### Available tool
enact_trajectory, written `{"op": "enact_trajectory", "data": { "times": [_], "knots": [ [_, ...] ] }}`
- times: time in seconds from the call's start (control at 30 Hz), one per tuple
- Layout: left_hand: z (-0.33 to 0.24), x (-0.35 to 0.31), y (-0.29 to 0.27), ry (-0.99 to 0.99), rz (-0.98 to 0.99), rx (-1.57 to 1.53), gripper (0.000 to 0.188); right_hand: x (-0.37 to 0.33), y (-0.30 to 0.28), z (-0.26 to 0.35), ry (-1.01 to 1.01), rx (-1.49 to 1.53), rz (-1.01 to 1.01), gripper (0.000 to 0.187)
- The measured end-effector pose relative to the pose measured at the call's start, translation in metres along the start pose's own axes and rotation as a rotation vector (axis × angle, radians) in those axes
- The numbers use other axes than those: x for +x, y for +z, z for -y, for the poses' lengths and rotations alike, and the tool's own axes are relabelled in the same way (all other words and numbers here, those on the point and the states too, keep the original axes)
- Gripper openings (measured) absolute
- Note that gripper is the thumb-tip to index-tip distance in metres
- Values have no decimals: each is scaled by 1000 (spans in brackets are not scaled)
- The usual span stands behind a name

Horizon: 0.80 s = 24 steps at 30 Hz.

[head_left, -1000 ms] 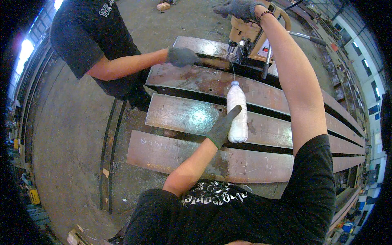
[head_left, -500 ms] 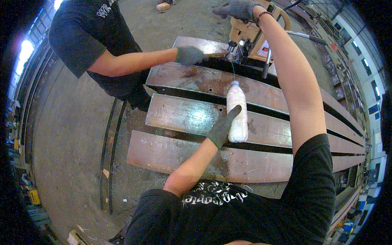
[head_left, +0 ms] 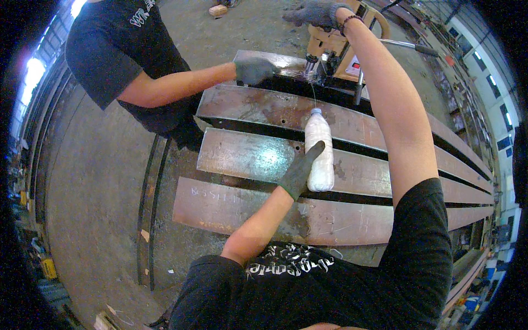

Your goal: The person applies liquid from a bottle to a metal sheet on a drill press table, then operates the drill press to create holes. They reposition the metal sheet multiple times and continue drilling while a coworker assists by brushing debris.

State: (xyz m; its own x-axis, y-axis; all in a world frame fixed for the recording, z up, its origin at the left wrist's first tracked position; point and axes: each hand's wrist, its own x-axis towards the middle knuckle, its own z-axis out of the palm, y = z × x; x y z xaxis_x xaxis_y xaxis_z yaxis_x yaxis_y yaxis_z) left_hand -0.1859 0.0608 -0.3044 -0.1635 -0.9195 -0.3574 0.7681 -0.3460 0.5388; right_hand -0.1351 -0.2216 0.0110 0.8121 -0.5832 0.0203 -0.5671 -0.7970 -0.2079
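My left hand (head_left: 298, 171), in a dark glove, is closed around a clear plastic bottle (head_left: 320, 165) filled with white liquid. The bottle's cap points away from me, and a thin stream runs from it toward the cutter of a tan drilling machine (head_left: 324, 43). That cutter (head_left: 311, 65) meets the farthest steel beam (head_left: 258, 55). On top of the machine lies my right hand (head_left: 318, 15) in a grey glove, its fingers stretched out to the left. A co-worker's gloved hand (head_left: 256, 71) is over the same beam, left of the cutter.
Several steel beams (head_left: 247, 154) lie side by side across the view, with dark gaps between them. The machine's lever handle (head_left: 423, 50) sticks out to the right. A co-worker (head_left: 121, 55) stands at the left. Narrow dark rails (head_left: 146, 220) lie on the floor.
The co-worker's hand has shifted slightly over the far beam. My left hand keeps the bottle in the same place, and my right hand stays on the machine.
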Motion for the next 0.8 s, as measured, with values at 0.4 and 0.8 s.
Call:
{"op": "enact_trajectory", "data": {
  "times": [0.4, 0.8],
  "knots": [
    [2, 0, 7, 52, -31, 13, 64, 45, 17, -62, -416, -468, 27, 40],
    [3, 5, 1, 42, -56, 19, 52, -4, -2, 12, 82, -167, 66, 63]
  ]
}}
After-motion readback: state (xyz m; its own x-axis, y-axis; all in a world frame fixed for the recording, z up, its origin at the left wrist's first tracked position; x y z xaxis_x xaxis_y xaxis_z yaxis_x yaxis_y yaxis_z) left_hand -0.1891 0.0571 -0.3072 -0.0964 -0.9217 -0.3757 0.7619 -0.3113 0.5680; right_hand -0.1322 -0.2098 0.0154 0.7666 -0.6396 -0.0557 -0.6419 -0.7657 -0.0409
